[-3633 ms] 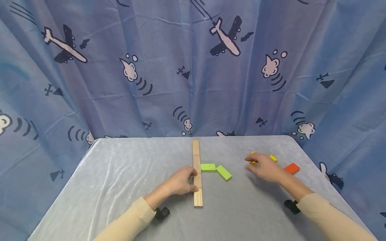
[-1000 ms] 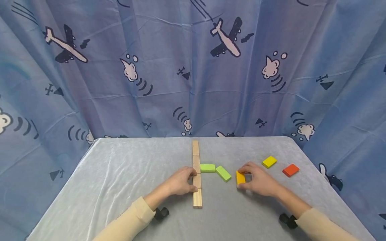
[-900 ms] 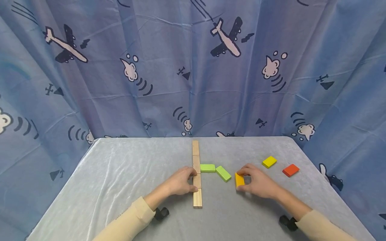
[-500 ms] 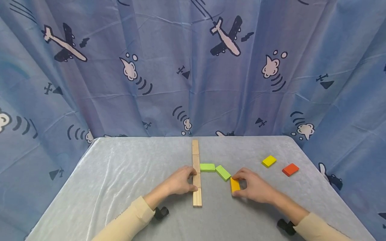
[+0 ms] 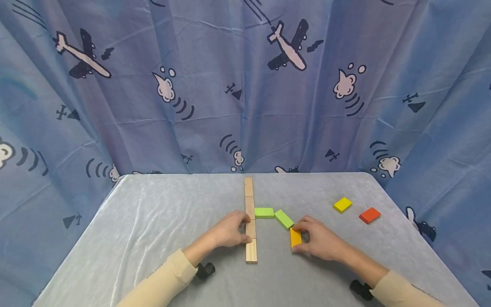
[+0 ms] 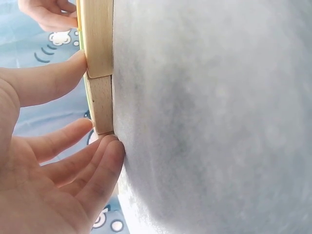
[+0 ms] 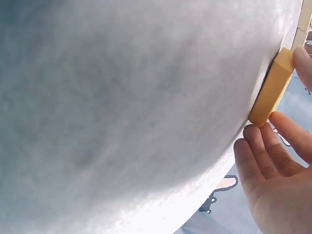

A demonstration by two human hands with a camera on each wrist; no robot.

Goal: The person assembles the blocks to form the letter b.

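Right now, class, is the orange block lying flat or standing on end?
Flat: in the head view the orange block shows its broad face upward, while the right hand holds it by its ends.

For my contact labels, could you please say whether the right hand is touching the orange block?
Touching: the right wrist view shows the right hand pinching the orange block between thumb and fingertips, at its two ends.
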